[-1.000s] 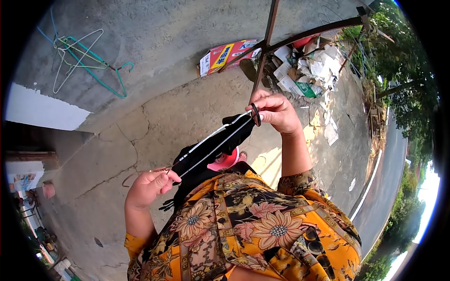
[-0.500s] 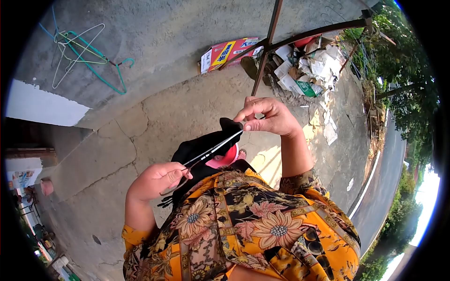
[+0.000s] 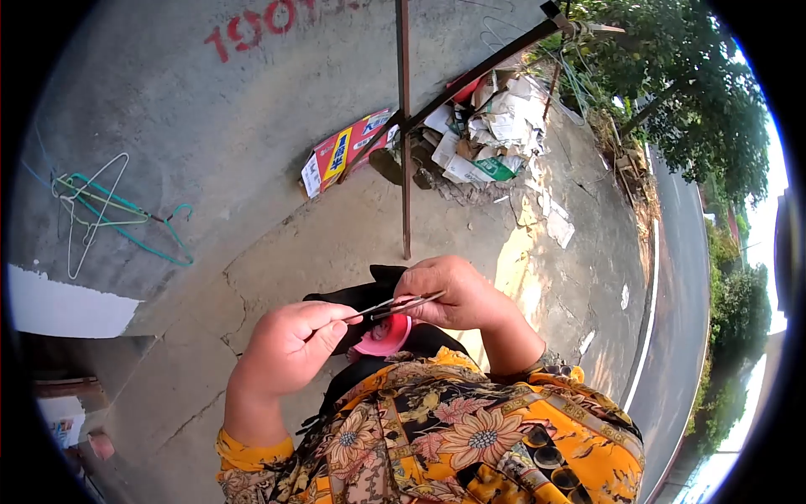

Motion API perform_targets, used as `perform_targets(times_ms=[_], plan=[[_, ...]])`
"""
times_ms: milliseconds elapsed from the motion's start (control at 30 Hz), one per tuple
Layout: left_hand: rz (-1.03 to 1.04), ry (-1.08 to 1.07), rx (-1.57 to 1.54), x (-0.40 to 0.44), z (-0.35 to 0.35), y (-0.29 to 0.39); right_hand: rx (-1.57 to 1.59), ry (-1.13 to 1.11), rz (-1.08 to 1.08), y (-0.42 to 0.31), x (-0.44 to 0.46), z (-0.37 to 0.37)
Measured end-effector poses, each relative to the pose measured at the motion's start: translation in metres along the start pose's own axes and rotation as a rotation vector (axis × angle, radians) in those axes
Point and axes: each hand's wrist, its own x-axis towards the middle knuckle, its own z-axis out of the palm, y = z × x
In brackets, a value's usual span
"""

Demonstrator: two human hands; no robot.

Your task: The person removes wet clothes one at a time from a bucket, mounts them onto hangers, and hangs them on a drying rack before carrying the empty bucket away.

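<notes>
My left hand (image 3: 290, 346) is closed in a pinch on one end of a thin metal rod (image 3: 375, 312). The fingers of my right hand (image 3: 452, 292) are closed round the rod's other part, and a second thin, brownish end sticks out past the thumb. Black cloth (image 3: 346, 296) hangs just behind and below both hands; whether the rod is fixed to it I cannot tell. Under the cloth a pink, round-edged object (image 3: 382, 338) shows in part.
Tangled clothes hangers (image 3: 105, 210) hang by the grey wall at left. A brown metal frame (image 3: 405, 168) stands ahead, beside a red cardboard box (image 3: 348, 151) and a heap of paper and cardboard (image 3: 495, 130). At right runs a road (image 3: 676, 277).
My hands have come closer together and sit lower in view, with less of the rod showing between them. The view has turned, so the wall bears red digits now.
</notes>
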Motion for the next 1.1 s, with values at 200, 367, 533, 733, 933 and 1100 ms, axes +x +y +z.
perform_targets(times_ms=[200, 367, 533, 733, 933, 1100], plan=[[0.494, 0.150, 0.333, 0.070, 0.012, 0.057, -0.301, 0.506, 0.048, -0.030, -0.068, -0.113], [0.251, 0.431, 0.078, 0.101, 0.023, 0.008, -0.701, 0.843, 0.094, -0.026, -0.114, -0.206], [-0.191, 0.405, -0.357, 0.121, 0.090, -0.068, -0.608, 0.958, 0.229, 0.026, -0.122, -0.284], [-0.289, 0.277, -0.287, 0.134, 0.166, -0.102, -0.245, 0.906, 0.409, 0.104, -0.100, -0.358], [-0.364, 0.249, 0.057, 0.144, 0.190, -0.098, 0.055, 0.762, 0.409, 0.143, -0.056, -0.404], [-0.406, 0.278, 0.061, 0.143, 0.202, -0.114, 0.123, 0.720, 0.406, 0.135, -0.010, -0.433]])
